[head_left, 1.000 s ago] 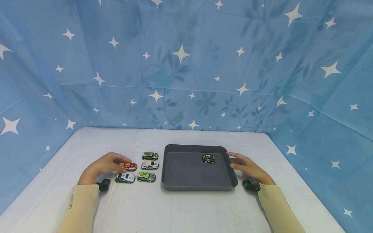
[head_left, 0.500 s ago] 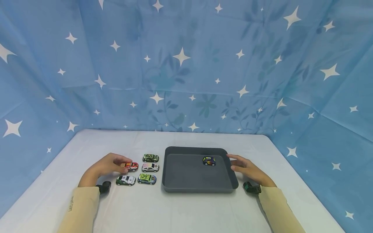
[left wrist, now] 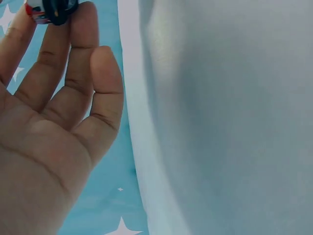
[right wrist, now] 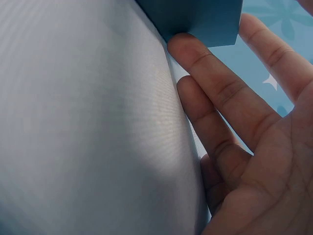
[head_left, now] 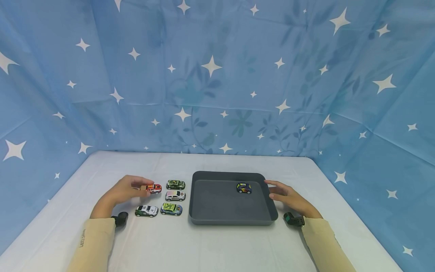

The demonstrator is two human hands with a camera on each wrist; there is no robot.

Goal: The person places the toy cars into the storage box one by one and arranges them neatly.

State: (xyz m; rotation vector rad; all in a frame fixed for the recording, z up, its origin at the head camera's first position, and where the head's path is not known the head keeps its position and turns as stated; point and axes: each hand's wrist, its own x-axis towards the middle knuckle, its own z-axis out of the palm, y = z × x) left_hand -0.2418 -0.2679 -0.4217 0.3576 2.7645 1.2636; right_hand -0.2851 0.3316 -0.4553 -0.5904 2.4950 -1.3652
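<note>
My left hand (head_left: 124,192) pinches a red toy car (head_left: 155,188) between thumb and fingers, at the left of the white table in the head view. Only the car's dark underside and wheels show at the top of the left wrist view, beyond the fingertips. On the right, my right hand (head_left: 289,196) lies beside the grey tray (head_left: 234,221), its relaxed fingers right at the tray's right wall. In the right wrist view, the fingertips (right wrist: 185,45) meet the tray's corner. A dark blue toy car (head_left: 244,188) stands inside the tray, towards its back right.
Between left hand and tray stand a camouflage car (head_left: 175,184), a white-and-pink car (head_left: 175,195) and a yellow-green car (head_left: 171,209). A white-and-green car (head_left: 146,211) is just in front of the held one. A blue starry curtain (head_left: 217,83) hangs behind the table.
My left hand has raised the red car slightly, away from the white-and-green one. The head view has tilted a little; my right hand, the tray and the other cars stay put.
</note>
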